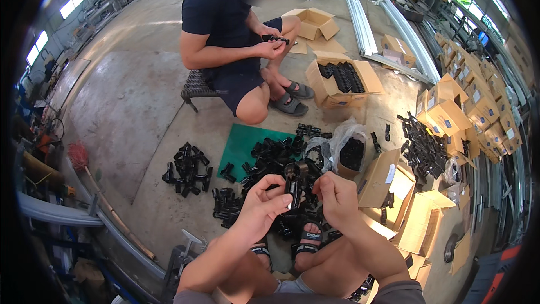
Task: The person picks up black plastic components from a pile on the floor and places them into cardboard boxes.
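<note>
My left hand (263, 205) grips a glossy black pipe fitting (293, 183) between thumb and fingers, raised in front of me above the floor. Just right of it, my right hand (336, 196) is closed, with thumb and forefinger pinched together toward the fitting. Whatever those fingertips hold is too small to make out. Below and beyond my hands, a heap of similar black fittings (270, 155) covers much of a green mat (236, 143). A smaller pile of fittings (188, 169) lies on the concrete to the left of the mat.
Opposite me, a person on a low stool (195, 85) handles a black part. An open carton of black parts (343, 79) stands beside them. At right are a plastic-lined box (351, 155), open cartons (419, 225) and scattered black pieces (424, 149). A broom (109, 205) lies left.
</note>
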The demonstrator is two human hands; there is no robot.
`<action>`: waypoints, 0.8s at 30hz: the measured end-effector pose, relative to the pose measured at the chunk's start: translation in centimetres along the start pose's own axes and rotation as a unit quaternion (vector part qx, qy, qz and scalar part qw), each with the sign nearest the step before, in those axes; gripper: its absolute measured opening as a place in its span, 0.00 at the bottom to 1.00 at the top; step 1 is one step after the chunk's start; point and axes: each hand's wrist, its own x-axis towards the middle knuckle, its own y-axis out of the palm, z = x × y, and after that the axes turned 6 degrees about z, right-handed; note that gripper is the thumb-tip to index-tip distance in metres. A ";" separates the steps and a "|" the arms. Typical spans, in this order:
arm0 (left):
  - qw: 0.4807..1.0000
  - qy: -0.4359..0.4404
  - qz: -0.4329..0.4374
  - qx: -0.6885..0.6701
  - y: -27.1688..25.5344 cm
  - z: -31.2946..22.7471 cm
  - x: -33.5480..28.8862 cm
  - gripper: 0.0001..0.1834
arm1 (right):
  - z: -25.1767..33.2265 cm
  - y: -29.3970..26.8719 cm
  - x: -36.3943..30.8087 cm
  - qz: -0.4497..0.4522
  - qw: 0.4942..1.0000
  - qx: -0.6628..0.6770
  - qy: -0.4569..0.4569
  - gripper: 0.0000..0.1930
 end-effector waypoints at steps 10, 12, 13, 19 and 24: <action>0.973 -0.046 0.125 -0.189 -1.5 0.1 0.4 0.20 | 0.6 0.6 -0.7 -0.080 0.983 -0.011 -0.163 0.05; 0.971 -0.046 0.126 -0.200 -1.6 0.2 0.3 0.19 | 1.3 0.6 -0.8 -0.078 0.978 -0.008 -0.195 0.07; 0.969 -0.045 0.125 -0.206 -1.7 0.3 0.2 0.19 | 1.5 0.6 -0.8 -0.076 0.974 -0.006 -0.211 0.08; 0.980 -0.029 0.104 -0.168 -1.3 0.2 0.1 0.18 | 1.2 1.1 -0.6 -0.099 0.978 0.021 -0.183 0.14; 0.999 -0.025 0.030 0.036 -0.2 0.7 0.6 0.19 | 0.6 0.6 -0.4 -0.097 0.986 0.116 -0.068 0.14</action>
